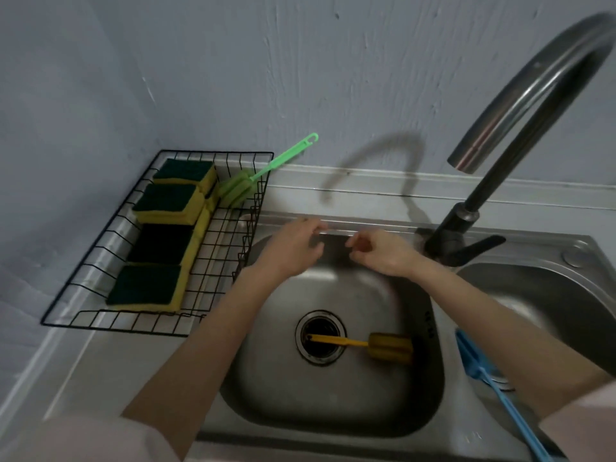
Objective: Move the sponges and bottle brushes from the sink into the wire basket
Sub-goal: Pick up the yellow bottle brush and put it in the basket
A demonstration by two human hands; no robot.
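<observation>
While the yellow bottle brush (370,346) lies in the sink (333,405), handle over the drain (320,337), we hold our left hand (293,250) and right hand (383,253) above the basin, each grip released, fingers loosely curled, grasping nothing. Sponges (163,235) and the green brush (256,176) sit in the wire basket (213,278).
</observation>
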